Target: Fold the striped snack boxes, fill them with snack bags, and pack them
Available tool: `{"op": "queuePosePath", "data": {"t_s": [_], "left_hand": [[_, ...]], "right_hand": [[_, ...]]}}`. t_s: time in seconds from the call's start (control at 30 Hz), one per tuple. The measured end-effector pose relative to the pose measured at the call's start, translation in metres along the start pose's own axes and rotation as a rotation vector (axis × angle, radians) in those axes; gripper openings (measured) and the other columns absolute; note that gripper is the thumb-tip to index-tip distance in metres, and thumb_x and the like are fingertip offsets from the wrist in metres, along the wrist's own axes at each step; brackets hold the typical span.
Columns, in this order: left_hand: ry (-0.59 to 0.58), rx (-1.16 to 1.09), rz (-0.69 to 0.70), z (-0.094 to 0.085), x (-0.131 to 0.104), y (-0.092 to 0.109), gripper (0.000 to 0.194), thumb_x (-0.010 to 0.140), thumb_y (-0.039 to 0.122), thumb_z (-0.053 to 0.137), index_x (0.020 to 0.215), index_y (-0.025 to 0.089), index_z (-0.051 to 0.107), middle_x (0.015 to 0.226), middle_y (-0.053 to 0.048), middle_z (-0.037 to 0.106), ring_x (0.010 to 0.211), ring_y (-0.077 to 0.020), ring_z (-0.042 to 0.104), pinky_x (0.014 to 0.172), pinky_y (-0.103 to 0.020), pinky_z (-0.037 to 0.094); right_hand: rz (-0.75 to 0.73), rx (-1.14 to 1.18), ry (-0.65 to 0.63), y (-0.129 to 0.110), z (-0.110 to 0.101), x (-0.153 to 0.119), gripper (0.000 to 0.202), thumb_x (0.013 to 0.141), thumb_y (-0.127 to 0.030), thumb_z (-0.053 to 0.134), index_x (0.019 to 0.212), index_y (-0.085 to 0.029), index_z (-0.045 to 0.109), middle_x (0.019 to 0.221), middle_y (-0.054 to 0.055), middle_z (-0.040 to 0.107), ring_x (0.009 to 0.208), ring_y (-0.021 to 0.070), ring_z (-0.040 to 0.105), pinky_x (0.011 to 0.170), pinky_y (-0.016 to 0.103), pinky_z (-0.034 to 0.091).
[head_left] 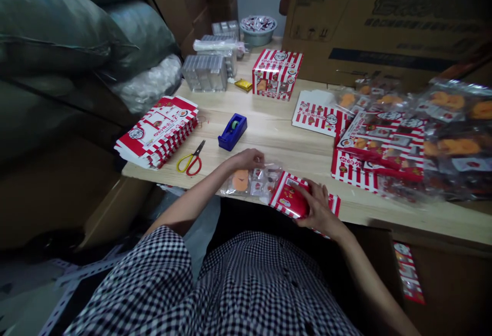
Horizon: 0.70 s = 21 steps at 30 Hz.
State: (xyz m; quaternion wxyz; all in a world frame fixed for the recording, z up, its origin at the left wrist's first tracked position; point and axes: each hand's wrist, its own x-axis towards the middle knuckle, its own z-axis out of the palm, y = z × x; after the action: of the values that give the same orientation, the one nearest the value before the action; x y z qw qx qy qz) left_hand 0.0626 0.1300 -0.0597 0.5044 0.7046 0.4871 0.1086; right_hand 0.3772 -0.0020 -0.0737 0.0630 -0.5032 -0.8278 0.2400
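My right hand (318, 205) lies over a shiny red packet (290, 200), thumb at its near edge and fingers across its top. Beneath the packet is a red-and-white striped card (334, 204), partly hidden by that hand. To the left, a clear plastic pack (265, 181) lies at the table's front edge, with an orange piece (240, 180) and small printed sachets inside. My left hand (250, 159) is at the far side of this pack, its fingers curled together. Whether they pinch the plastic film is too small to tell.
Scissors (190, 162), a blue tape dispenser (232, 132) and stacked striped cartons (159, 131) are on the left. Behind stand a striped box (277, 75), clear plastic cases (205, 73) and a basin of sachets (258, 31). Filled bags (449, 146) pile up on the right.
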Motion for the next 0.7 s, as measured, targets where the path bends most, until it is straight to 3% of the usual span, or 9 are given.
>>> {"op": "queuePosePath", "data": {"t_s": [0.17,0.33,0.57,0.7], "left_hand": [[0.053,0.057,0.041,-0.009,-0.015,-0.001,0.021,0.078,0.036,0.069,0.081,0.015,0.066,0.06,0.002,0.06,0.054,-0.011,0.051,0.054,-0.022,0.032],[-0.049,0.07,0.03,-0.011,-0.025,-0.01,0.02,0.077,0.036,0.07,0.078,0.016,0.067,0.061,0.001,0.062,0.052,-0.0117,0.053,0.054,-0.022,0.035],[-0.267,0.116,-0.008,-0.013,-0.001,0.007,0.007,0.07,0.023,0.074,0.071,0.017,0.072,0.055,0.001,0.064,0.046,-0.0117,0.054,0.052,-0.022,0.036],[-0.322,0.141,-0.002,-0.009,0.016,0.019,0.006,0.065,0.018,0.077,0.065,0.016,0.071,0.051,0.002,0.062,0.046,-0.0126,0.053,0.053,-0.023,0.038]], "right_hand": [[0.023,-0.029,0.06,-0.002,0.007,0.0,0.092,0.069,-0.036,0.075,0.152,-0.03,0.035,0.153,0.014,0.021,0.148,0.0393,0.018,0.119,0.063,0.0],[0.031,-0.032,0.1,-0.004,0.009,-0.002,0.092,0.07,-0.034,0.075,0.152,-0.028,0.035,0.152,0.015,0.022,0.149,0.0385,0.018,0.12,0.063,-0.001],[-0.041,-0.008,-0.01,-0.003,0.003,-0.001,0.096,0.065,-0.028,0.077,0.151,-0.031,0.036,0.157,0.014,0.018,0.151,0.0378,0.011,0.12,0.062,-0.003],[-0.051,-0.012,-0.016,-0.002,0.001,0.001,0.096,0.065,-0.029,0.077,0.151,-0.031,0.036,0.157,0.014,0.019,0.152,0.0363,0.011,0.12,0.061,-0.002]]}}
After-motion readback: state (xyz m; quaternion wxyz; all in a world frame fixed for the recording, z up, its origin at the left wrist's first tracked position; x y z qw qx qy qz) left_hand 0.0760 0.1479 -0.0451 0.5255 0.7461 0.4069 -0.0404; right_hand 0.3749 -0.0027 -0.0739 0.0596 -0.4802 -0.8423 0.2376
